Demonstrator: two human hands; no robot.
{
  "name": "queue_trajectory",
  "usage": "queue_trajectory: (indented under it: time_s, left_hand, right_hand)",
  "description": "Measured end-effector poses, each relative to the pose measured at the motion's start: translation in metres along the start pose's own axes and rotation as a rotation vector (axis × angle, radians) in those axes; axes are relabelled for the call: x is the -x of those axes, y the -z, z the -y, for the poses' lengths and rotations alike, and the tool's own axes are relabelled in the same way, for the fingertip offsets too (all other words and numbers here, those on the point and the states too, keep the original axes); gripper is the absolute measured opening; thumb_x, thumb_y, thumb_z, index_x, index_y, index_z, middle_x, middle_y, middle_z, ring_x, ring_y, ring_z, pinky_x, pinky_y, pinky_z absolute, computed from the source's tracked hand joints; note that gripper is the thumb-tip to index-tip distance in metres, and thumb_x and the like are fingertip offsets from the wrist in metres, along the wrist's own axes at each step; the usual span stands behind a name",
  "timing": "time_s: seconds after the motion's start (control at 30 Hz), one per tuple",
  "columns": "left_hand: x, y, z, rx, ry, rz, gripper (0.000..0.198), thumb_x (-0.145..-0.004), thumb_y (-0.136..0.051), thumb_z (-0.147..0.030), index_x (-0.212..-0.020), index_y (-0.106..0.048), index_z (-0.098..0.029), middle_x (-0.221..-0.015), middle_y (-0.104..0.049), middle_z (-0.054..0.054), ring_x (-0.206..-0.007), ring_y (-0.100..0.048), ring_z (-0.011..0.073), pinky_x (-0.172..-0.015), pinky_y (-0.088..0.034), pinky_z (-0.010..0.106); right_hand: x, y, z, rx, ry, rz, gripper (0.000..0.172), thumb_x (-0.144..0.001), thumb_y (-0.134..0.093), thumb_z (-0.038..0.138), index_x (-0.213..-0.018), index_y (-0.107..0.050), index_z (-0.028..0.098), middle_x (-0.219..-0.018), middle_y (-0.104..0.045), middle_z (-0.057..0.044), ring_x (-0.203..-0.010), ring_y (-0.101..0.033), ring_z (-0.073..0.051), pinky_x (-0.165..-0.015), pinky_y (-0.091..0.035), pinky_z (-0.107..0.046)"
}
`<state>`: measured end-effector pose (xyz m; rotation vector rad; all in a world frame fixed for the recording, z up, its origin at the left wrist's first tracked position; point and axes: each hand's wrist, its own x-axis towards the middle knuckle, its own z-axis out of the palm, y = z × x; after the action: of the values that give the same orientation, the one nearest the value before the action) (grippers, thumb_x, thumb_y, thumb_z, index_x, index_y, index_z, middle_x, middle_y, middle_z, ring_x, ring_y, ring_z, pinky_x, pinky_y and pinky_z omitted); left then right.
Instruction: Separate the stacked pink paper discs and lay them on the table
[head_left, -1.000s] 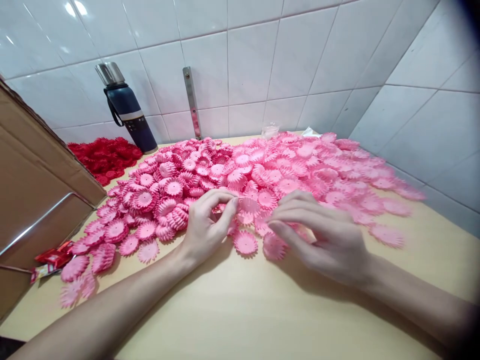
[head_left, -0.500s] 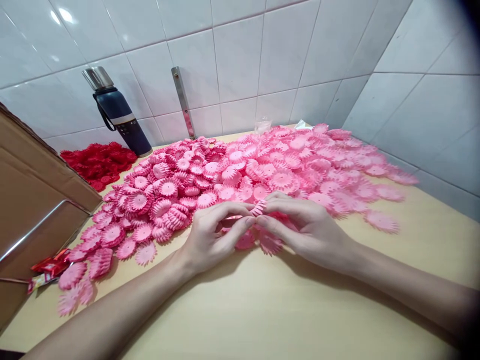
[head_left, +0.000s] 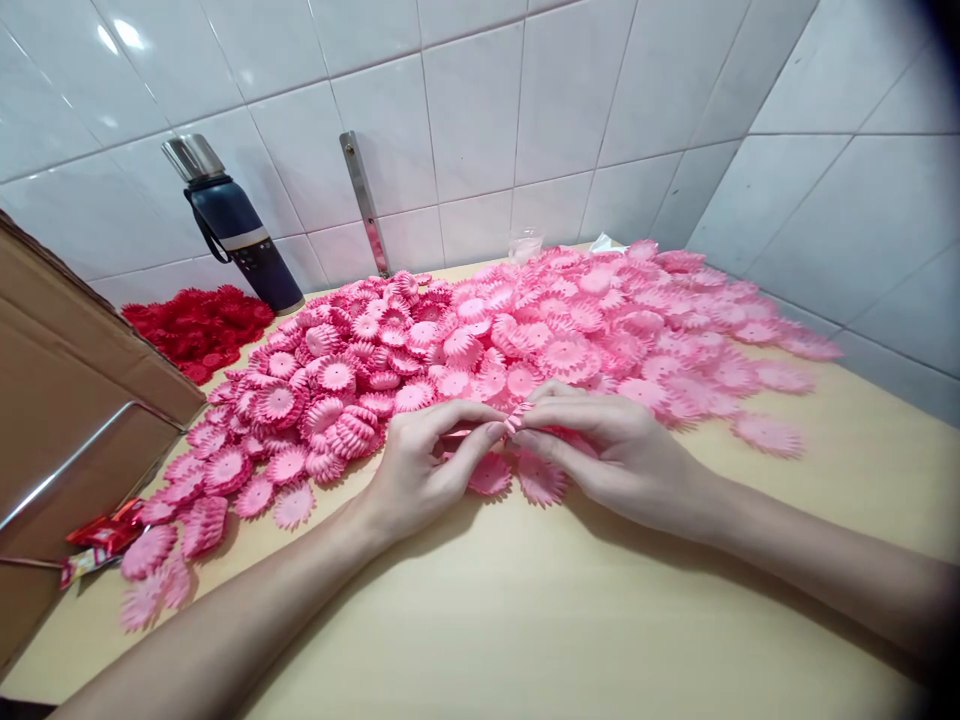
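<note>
Between both hands, above the table, is a small pink fringed paper flower [head_left: 517, 416], seen partly edge-on. My left hand [head_left: 439, 455] pinches its left side between thumb and fingers. From the right, my right hand [head_left: 607, 440] pinches the same flower, fingertips almost touching those of the left. Just beneath the hands, two pink paper flowers [head_left: 541, 478] lie flat on the table. Behind them spreads a large heap of pink paper flowers [head_left: 566, 355], darker pink at the left and paler at the right. The hands cover part of the heap's front.
A cardboard box [head_left: 82, 400] stands at the left, with red snack wrappers [head_left: 109, 532] beside it. Behind are a red flower pile [head_left: 199, 325], a dark blue thermos [head_left: 244, 235], a metal strip [head_left: 363, 200] and a clear cup [head_left: 525, 245]. Tiled walls bound the table [head_left: 562, 620].
The held flower has turned slightly and shows less of its fringe between the fingertips. Both hands stay in nearly the same place, pinching it. The view has shifted a little.
</note>
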<state>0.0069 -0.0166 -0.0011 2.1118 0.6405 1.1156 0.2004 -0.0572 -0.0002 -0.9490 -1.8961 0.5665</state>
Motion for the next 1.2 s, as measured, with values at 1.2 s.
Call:
queue_trajectory:
  time_s: [1.2]
  left_hand:
    - [-0.0012, -0.0001, -0.0072, -0.081, -0.124, 0.035, 0.012, -0.083, -0.066, -0.011, -0.093, -0.073, -0.012, -0.085, -0.078, 0.007, -0.066, -0.073, 0.0126, -0.062, -0.06, 0.017]
  right_hand:
    - [0.0001, -0.0019, 0.0057, 0.078, 0.088, -0.053, 0.017, -0.084, -0.058, 0.009, -0.078, -0.07, 0.019, -0.068, -0.068, -0.005, -0.07, -0.057, -0.019, -0.061, -0.049, -0.033]
